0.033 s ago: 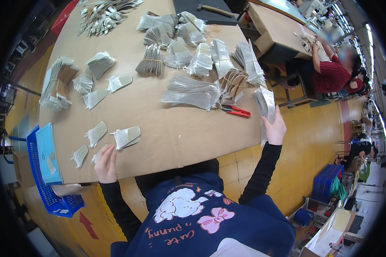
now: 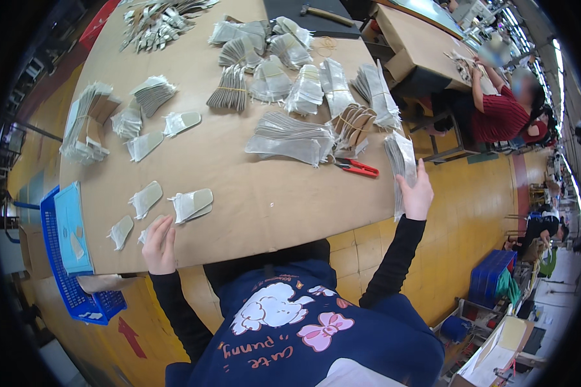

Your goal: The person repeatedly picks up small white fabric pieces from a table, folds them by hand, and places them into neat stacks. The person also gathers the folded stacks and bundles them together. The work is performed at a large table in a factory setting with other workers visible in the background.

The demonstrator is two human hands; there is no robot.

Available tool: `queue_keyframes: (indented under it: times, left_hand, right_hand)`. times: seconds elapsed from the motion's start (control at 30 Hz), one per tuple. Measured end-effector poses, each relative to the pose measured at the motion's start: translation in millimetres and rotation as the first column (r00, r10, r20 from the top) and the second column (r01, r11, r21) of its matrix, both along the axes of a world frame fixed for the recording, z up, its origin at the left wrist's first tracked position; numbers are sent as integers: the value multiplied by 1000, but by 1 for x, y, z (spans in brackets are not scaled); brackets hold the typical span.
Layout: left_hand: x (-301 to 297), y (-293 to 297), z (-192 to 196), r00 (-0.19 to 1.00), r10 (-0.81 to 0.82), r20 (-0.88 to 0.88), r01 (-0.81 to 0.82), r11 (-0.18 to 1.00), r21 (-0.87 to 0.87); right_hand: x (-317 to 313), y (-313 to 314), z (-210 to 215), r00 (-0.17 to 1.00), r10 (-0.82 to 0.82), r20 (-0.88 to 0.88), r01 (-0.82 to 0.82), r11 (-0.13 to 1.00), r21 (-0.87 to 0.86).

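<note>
My left hand point(image 2: 159, 247) is at the table's near edge, fingers pressed together. A flat piece with whitish film point(image 2: 143, 237) peeks out beside these fingers, mostly hidden; what they pinch, if anything, I cannot make out. Close by lie similar grey-green pieces with rounded ends, among them a single piece point(image 2: 120, 233), another one point(image 2: 146, 198) and an overlapping pair point(image 2: 192, 206). My right hand point(image 2: 417, 197) grips a stack of long film-covered strips point(image 2: 401, 162) along the table's right edge, thumb on the inner side, fingers on the outer.
Red-handled thread snips point(image 2: 359, 169) lie left of the right hand, beside a fanned stack point(image 2: 290, 138). Several banded bundles point(image 2: 269, 79) fill the far middle. A hammer point(image 2: 326, 14) rests on a black board. A blue basket point(image 2: 59, 258) stands at the left edge. A person point(image 2: 497, 116) sits at another table.
</note>
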State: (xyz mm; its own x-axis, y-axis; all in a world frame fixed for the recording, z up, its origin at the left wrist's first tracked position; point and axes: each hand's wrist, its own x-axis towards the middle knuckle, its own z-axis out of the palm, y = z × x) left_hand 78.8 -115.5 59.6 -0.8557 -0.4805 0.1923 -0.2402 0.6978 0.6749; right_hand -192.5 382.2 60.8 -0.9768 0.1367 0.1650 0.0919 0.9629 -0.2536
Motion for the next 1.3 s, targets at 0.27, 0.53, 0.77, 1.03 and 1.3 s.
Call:
queue_keyframes:
  times: [0.27,0.53,0.77,1.03,1.3]
  left_hand:
    - [7,-1,-6,998,65,-16,-64,997,44]
    - [11,10,1,997,77,-6,-77,997,27]
    - [31,2,-6,990,138,-28,-139,990,-10]
    - [25,-1,-7,983,169,-66,-172,984,-37]
    - [60,-30,-22,938,345,33,-336,928,-161]
  right_hand:
    - [1,-73,40,897,335,-288,-409,876,-255]
    - [-5,-196,-8,634,734,-242,-766,639,-70]
    - [-5,-201,-41,650,750,-124,-751,659,41]
    - [11,-203,-22,615,788,-24,-766,590,-254]
    - [58,-187,9,416,886,206,-650,448,-614]
